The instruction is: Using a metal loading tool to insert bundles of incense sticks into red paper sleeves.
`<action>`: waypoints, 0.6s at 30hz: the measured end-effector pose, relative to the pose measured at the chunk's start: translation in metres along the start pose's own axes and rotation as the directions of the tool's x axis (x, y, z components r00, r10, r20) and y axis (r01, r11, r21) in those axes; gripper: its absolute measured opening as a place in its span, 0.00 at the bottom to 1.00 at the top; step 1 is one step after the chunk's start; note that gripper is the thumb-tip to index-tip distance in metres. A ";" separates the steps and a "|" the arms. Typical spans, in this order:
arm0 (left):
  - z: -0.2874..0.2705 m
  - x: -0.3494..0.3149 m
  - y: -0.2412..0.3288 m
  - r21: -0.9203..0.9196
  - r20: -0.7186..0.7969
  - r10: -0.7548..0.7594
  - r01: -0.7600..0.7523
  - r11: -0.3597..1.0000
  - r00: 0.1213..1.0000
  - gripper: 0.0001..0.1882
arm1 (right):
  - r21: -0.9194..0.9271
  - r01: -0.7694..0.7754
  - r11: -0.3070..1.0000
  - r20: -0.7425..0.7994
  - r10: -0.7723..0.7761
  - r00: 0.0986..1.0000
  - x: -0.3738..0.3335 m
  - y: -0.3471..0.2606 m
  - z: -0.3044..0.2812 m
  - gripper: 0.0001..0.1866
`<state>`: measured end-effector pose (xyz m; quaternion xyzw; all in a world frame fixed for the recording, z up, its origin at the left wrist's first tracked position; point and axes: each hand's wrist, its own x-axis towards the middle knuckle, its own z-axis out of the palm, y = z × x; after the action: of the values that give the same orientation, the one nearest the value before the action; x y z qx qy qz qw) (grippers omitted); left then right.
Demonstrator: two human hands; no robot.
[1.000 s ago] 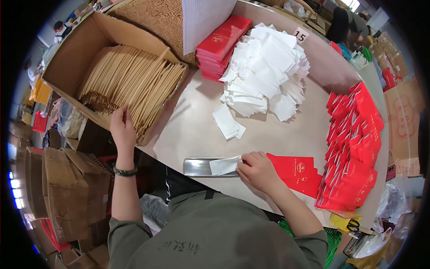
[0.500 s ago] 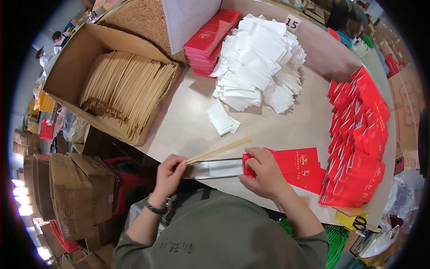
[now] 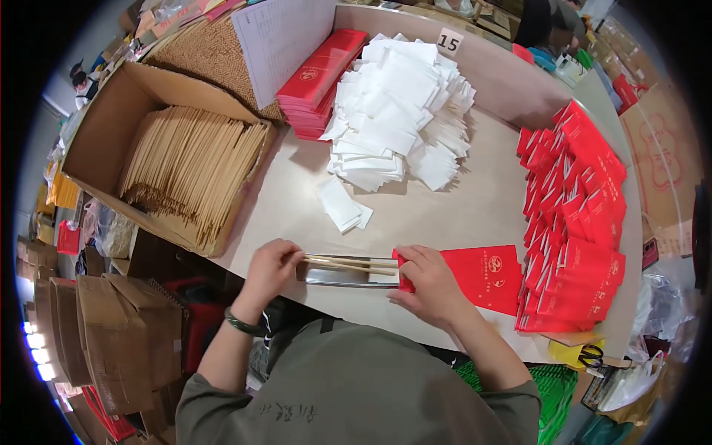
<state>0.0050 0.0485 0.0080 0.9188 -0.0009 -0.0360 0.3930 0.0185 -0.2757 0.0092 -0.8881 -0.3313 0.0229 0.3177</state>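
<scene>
My left hand [image 3: 271,268] pinches one end of a pair of wooden chopsticks [image 3: 348,263]. They lie along a shiny metal trough [image 3: 326,277] at the table's near edge, their other ends close to the red paper sleeve [image 3: 404,271] at the trough's right end. With fingers and thumb, my right hand [image 3: 428,280] grips that sleeve, hiding much of it. More flat red sleeves [image 3: 482,271] lie just right of my right hand. Beyond the trough sit a few loose white folded napkins [image 3: 343,206].
A cardboard box of chopsticks [image 3: 189,163] stands at the left. At the back are a heap of white napkins [image 3: 400,104] and a stack of red sleeves [image 3: 319,78]. Filled red packets [image 3: 575,222] pile up on the right, with black-handled scissors [image 3: 591,356] below them.
The chopsticks have swung down from a slant above the trough to lie along it, pointing at the sleeve. My left hand has tipped over with them; my right hand still grips the sleeve.
</scene>
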 end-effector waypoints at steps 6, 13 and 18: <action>0.000 -0.002 -0.012 0.041 0.066 -0.043 0.041 0.998 0.997 0.05 | 0.023 -0.047 0.999 0.031 0.047 0.998 -0.006 0.010 0.001 0.16; 0.084 0.006 0.050 -0.059 0.085 0.293 -0.288 0.956 0.952 0.06 | -0.001 0.033 0.999 -0.092 -0.033 0.995 0.000 0.003 0.040 0.18; 0.076 0.016 0.043 0.156 -0.211 0.328 -0.299 0.941 0.921 0.07 | -0.125 -0.079 0.989 -0.108 0.066 0.992 -0.005 -0.001 0.021 0.20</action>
<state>0.0174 -0.0366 -0.0145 0.9267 -0.1042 0.1360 0.3345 0.0085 -0.2666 -0.0079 -0.9183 -0.2824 -0.0330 0.2755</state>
